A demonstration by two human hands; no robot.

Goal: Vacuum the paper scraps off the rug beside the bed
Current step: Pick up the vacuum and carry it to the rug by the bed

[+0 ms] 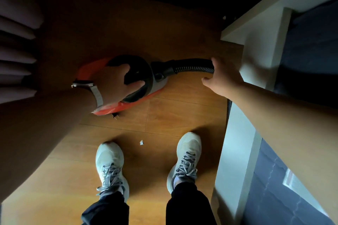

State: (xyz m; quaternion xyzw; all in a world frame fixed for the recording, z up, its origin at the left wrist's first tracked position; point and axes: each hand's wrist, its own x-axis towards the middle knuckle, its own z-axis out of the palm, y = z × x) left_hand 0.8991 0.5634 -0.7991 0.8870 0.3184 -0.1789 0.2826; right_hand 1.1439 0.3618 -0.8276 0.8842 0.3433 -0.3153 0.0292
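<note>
Vacuum (136, 64): orange-black body, ribbed hose (193, 69)

Home interior, likely bedroom. Wood-plank floor (182, 115) fills centre of frame. Pleated curtain folds (16, 42) at left edge. White furniture panels (237, 151) along right side, dark blue surface (311, 42) beyond them. Orange household canister vacuum (144, 67) on floor, mid-frame.

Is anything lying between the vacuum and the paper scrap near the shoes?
Nothing visible does. The small white paper scrap lies on bare brown wooden floor between the pale shoes, apart from the orange-and-black canister vacuum. The suction nozzle is out of view.
</note>
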